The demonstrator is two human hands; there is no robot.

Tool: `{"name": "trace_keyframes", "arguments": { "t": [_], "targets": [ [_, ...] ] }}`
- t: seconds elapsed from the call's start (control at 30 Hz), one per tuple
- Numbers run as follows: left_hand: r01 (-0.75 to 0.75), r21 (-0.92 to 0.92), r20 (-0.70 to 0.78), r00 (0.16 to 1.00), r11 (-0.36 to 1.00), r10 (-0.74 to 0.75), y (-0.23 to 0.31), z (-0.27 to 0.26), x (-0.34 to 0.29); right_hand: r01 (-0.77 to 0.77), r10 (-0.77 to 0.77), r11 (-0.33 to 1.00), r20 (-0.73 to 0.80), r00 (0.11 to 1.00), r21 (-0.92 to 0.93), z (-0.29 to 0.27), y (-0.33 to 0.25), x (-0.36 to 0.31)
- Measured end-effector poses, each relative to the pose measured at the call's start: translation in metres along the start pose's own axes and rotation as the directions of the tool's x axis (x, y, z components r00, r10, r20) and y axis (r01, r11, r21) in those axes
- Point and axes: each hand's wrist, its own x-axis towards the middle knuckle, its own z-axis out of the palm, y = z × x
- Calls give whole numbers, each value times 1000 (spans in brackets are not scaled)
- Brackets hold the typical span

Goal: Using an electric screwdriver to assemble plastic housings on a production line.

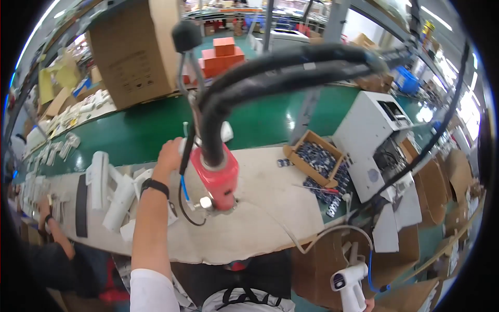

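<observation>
My left hand (170,155) is stretched over the far edge of the bench, its fingers closed on a white plastic part (183,146) that is mostly hidden behind a black hose. Another white piece (227,132) shows beyond the hose; whether the two join cannot be seen. Beside my left forearm stands a red tool head (221,179) on the bench, thick hoses rising from it. At the lower right, my right hand (369,304) grips a white gun-shaped handheld device (351,283). Only some fingers show there, by its handle.
White plastic housings (119,203) and a dark strip (81,205) lie left on the bench (270,192). Behind runs a green conveyor (150,122). On the right stand a cardboard box of small dark parts (316,156) and a white machine (366,143). A co-worker's hand (44,208) is far left.
</observation>
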Motion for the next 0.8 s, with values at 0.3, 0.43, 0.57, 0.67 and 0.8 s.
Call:
{"name": "trace_keyframes", "arguments": {
  "t": [0.3,0.43,0.57,0.67,0.8],
  "targets": [
    [-250,-118,-94,966,961,239,41,-62,-61,-131,637,652,447,628,-746,70,-15,6],
    [-251,-108,-98,966,962,241,45,-67,-103,644,417,634,891,181,-428,212,-19,-64],
    [-268,-121,-168,954,956,247,60,-66,-130,966,-556,138,824,-107,219,359,-1,-118],
    [-239,-104,-161,962,965,221,65,-57,-157,759,-686,458,727,-30,463,479,17,-136],
    [-187,-358,-28,982,915,189,98,-20,-207,735,-537,639,816,213,228,510,11,-94]
  ]
}}
